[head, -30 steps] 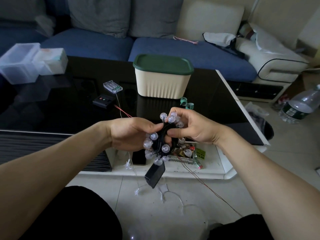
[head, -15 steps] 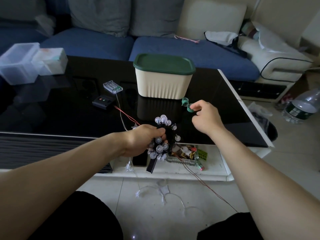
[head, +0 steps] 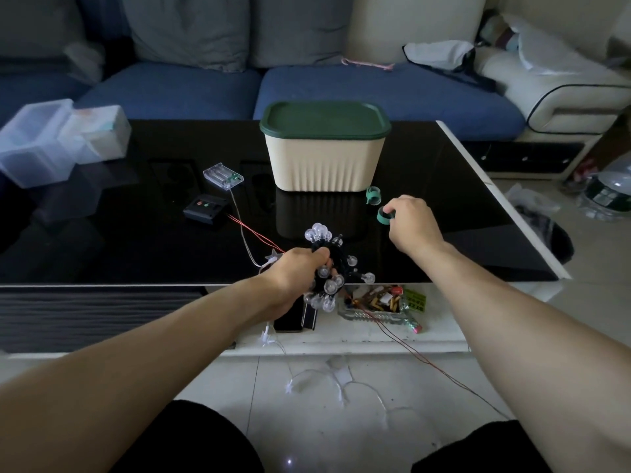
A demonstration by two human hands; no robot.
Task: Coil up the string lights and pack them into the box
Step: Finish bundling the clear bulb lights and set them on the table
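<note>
Green-lidded box shut, battery packs beside

A person's left hand grips a coiled bundle of string lights at the near edge of a glossy black table, while the right hand pinches a green tape roll near a cream box under its closed green lid, with a second green roll beside it

You could read no text: the dark print on the green label under the table stayed illegible.
</note>
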